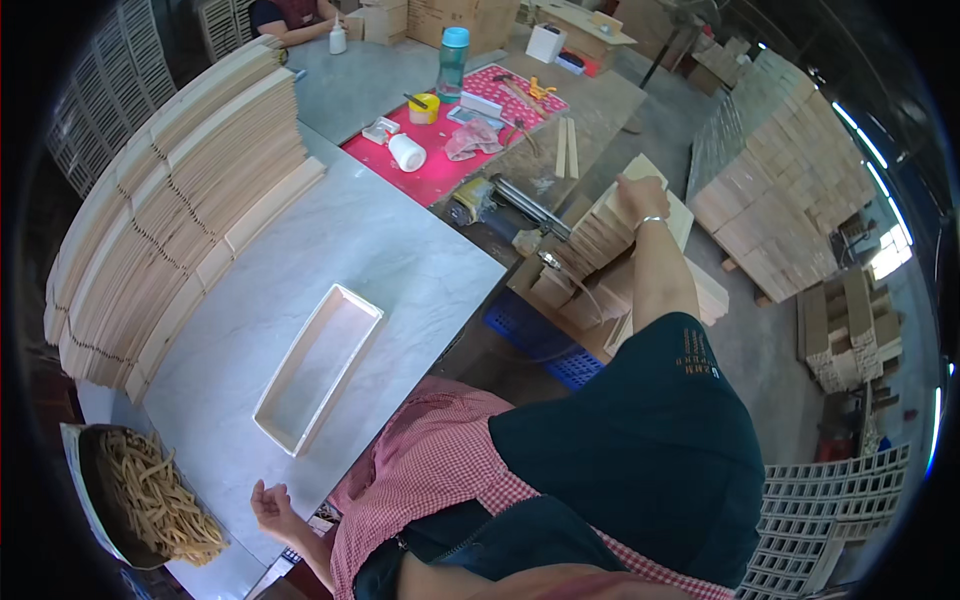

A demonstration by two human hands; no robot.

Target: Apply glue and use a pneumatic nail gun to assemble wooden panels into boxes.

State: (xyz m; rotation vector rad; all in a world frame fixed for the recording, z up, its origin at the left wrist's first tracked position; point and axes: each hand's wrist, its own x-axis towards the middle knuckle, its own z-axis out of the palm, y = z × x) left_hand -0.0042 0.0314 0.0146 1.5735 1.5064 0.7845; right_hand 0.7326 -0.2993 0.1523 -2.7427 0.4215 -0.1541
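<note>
My right hand (643,198) reaches out to the right, fingers bent over the top of a pale wooden board (678,218) at a row of standing boards (592,245). How firmly it grips cannot be seen. By the near edge of the grey marbled table (430,270), my left hand (275,510) hovers with loosely curled, parted fingers and nothing in them. Beyond it on the tabletop lies a long, narrow rectangular wooden frame (340,385).
Tall stacks of thin wooden strips (190,210) line the table's left side. A metal container (85,490) holds tan strips (160,495). Bottles and small items crowd a pink mat (430,180). A blue crate (545,345) stands below the boards. Another person's arm (310,32) rests far left.
</note>
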